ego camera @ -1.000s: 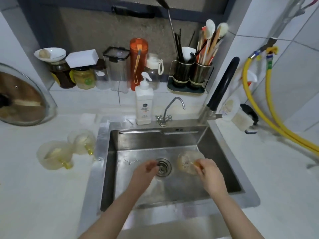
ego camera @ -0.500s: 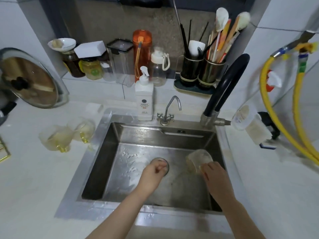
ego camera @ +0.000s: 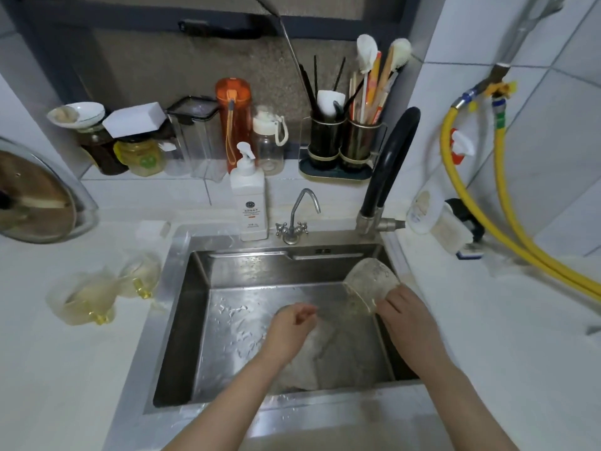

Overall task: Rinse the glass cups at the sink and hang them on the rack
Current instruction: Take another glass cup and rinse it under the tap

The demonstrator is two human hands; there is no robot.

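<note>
Glass cup [ego camera: 370,284] tilted at the right wall of the sink [ego camera: 182,307], mouth facing up-left, above the basin floor. We see the right hand [ego camera: 406,317] gripping its lower end, fingers curled round the glass. Left hand [ego camera: 291,323] over the basin middle, fingers loosely curled, holding nothing we can make out. Two more glass cups [ego camera: 97,294] sit on the counter [ego camera: 65,369] left of the sink, touching each other. Soap bottle [ego camera: 248,203] at the back rim.

Left hand [ego camera: 294,323] loosely curled; right hand [ego camera: 405,312] gripping.
</note>
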